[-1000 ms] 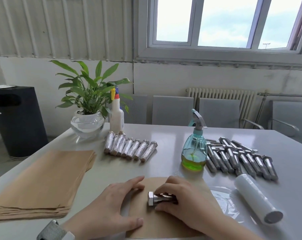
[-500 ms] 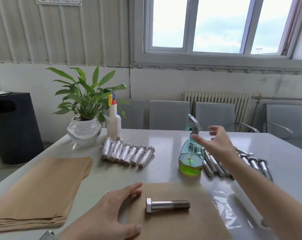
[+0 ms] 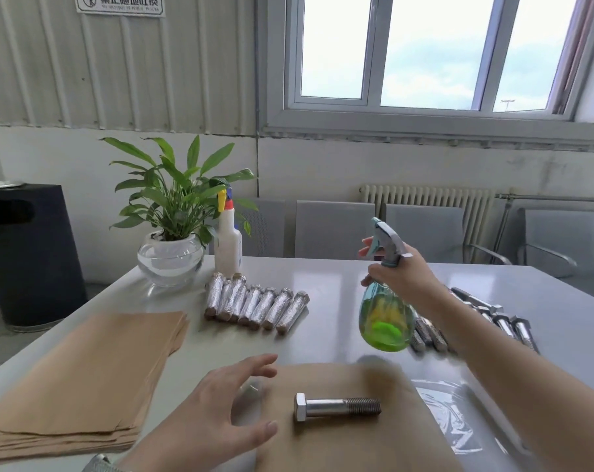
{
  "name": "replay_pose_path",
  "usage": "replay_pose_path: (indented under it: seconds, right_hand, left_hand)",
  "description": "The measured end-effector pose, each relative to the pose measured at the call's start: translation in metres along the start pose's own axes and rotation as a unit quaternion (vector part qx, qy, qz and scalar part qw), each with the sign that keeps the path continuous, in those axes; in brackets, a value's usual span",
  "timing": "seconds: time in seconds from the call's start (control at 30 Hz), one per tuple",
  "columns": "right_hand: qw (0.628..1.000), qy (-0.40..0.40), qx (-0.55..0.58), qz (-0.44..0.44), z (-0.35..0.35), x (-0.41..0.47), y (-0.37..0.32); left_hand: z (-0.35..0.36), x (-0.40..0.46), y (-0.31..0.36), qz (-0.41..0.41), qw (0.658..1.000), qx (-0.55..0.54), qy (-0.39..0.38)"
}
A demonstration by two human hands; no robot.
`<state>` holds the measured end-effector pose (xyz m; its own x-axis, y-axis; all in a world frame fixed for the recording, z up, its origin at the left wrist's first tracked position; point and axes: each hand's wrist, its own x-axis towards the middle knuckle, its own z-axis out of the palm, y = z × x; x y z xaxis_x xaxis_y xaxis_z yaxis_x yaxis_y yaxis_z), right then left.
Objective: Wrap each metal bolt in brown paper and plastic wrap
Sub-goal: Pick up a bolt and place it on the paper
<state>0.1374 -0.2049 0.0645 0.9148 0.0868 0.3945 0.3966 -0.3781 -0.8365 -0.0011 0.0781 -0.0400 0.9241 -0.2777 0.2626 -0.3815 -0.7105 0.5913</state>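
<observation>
Grey table (image 3: 339, 277) under a window (image 3: 425, 52) holds a bolt (image 3: 336, 406) on brown paper (image 3: 350, 441).

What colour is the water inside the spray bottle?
Green liquid in the see-through teal spray bottle, seen in the head view.

A bare silver hex-head bolt (image 3: 336, 406) lies flat on a brown paper sheet (image 3: 350, 437), head pointing left, threads right.

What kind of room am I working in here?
Likely an office or meeting room used for packing: a grey table ringed by chairs, a radiator under a window, a potted plant.
</observation>
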Motion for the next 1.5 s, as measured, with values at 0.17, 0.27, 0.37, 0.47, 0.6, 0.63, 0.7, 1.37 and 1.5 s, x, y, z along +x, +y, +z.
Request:
replay_pose_path:
  seconds: [0.17,0.27,0.37,0.47,0.6,0.63,0.7,1.37,1.5]
  right_hand:
    - [0.965,-0.241,-0.089,0.062,-0.028,-0.056,-0.05]
    - [0.887,-0.396,-0.142,0.187,-0.027,-0.09,-0.049]
    - [0.836,-0.461,-0.207,0.216,-0.018,-0.107,-0.047]
    - [0.824,-0.475,-0.19,0.243,-0.012,-0.112,-0.048]
    - [0.818,-0.48,-0.178,0.263,-0.005,-0.113,-0.051]
    - [0.816,-0.479,-0.175,0.273,-0.003,-0.113,-0.051]
    - [0.814,-0.471,-0.179,0.289,0.0,-0.114,-0.053]
    - [0.876,-0.369,-0.127,0.282,-0.052,-0.1,-0.036]
    - [0.961,-0.19,-0.115,0.166,-0.058,-0.05,-0.038]
  left_hand:
    - [0.0,0.0,-0.003,0.002,1.0,-0.006,0.006]
    - [0.0,0.0,-0.004,0.001,1.0,-0.003,0.012]
    - [0.001,0.0,-0.006,0.0,1.0,-0.01,0.013]
    - [0.002,0.0,-0.009,0.001,1.0,-0.025,0.013]
    - [0.001,-0.001,-0.012,-0.005,0.999,-0.04,0.019]
    - [0.0,-0.001,-0.012,-0.006,0.999,-0.044,0.02]
    - [0.0,-0.001,-0.012,-0.008,0.998,-0.05,0.02]
    - [-0.002,-0.001,-0.007,-0.026,0.998,-0.055,0.023]
    - [-0.002,-0.001,-0.007,-0.03,0.997,-0.058,0.028]
